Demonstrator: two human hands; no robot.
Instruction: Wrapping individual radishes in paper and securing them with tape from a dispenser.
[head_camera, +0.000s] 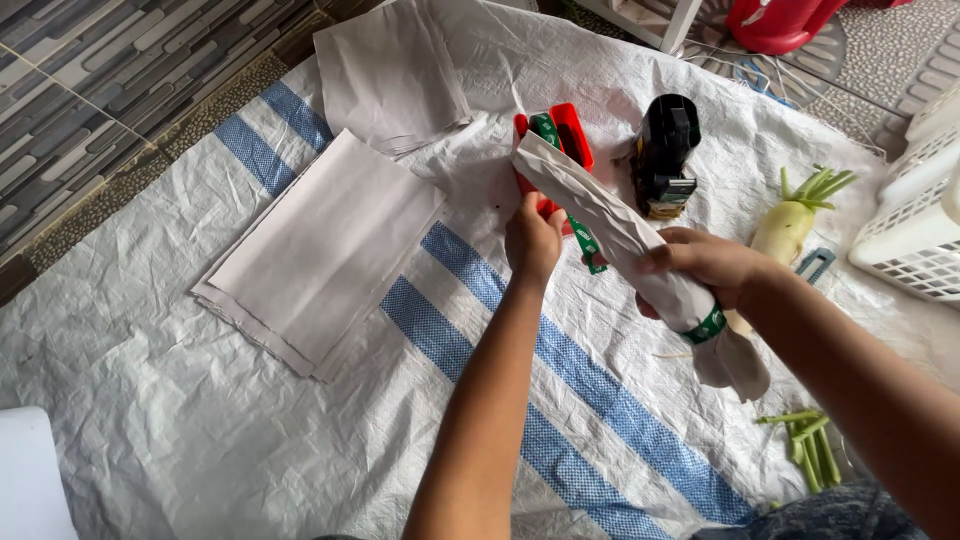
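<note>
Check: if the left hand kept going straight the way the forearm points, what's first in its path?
Likely the red tape dispenser the left hand already grips; the paper-wrapped bundle crosses just above. Depth between them is unclear.

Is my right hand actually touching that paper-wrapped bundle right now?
Touching. The head view shows the right hand closed around the paper-wrapped bundle just above its green tape band, fingers lying on the paper with no gap.

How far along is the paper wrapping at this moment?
Done: green tape already binds one end of the paper-wrapped bundle. In hand: the right hand grips that bundle while the left hand holds the red tape dispenser at its other end. Left: a bare white radish and stacked paper sheets wait on the mat.
</note>
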